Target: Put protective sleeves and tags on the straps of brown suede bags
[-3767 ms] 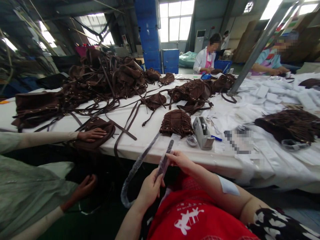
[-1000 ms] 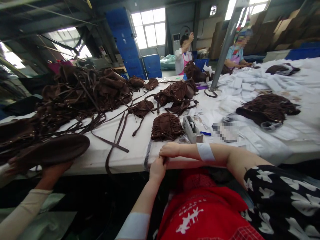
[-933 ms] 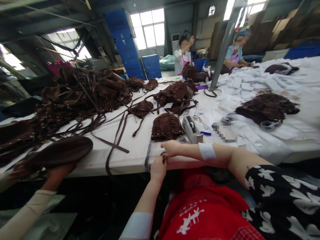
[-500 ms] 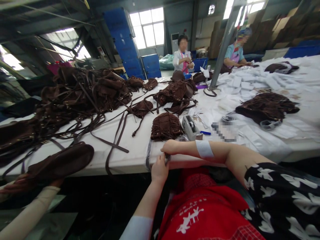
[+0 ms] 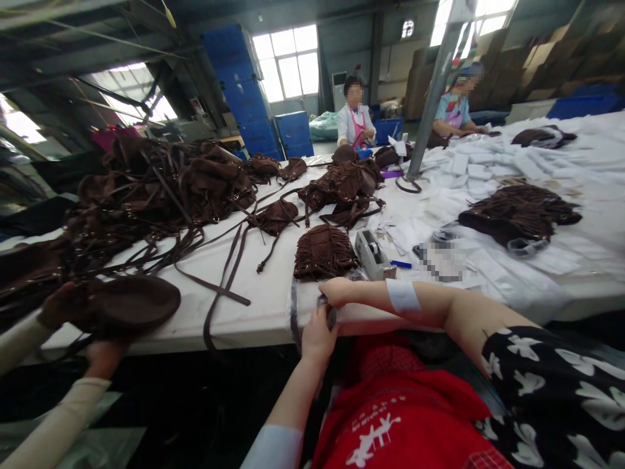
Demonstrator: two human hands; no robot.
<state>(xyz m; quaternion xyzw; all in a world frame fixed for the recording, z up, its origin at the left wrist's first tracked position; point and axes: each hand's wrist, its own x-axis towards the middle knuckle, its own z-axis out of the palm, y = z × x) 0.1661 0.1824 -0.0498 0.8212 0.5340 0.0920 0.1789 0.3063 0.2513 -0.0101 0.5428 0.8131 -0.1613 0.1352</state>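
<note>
A small dark brown fringed bag (image 5: 325, 254) sits near the table's front edge. A strap covered in clear plastic film (image 5: 293, 309) runs from it over the edge. Just in front of the bag, my left hand (image 5: 316, 335) is closed around part of the film-covered strap. My right hand (image 5: 338, 291) pinches the same strap a little higher, its fingertips partly hidden. Both hands are almost touching. To the right of the bag stands a grey tape dispenser (image 5: 375, 254), with a blue pen (image 5: 401, 264) beside it.
Brown bags with long straps are heaped on the left (image 5: 161, 182). At lower left a co-worker's hands (image 5: 105, 355) hold a brown bag (image 5: 139, 303). Another fringed bag (image 5: 520, 212) and white packets (image 5: 469, 163) lie right. A metal post (image 5: 432, 98) rises behind; two people work opposite.
My hands have shifted slightly right, still on the strap. The co-worker's bag at left has turned and moved slightly, showing more of the hands. The person opposite in white has lowered their arms.
</note>
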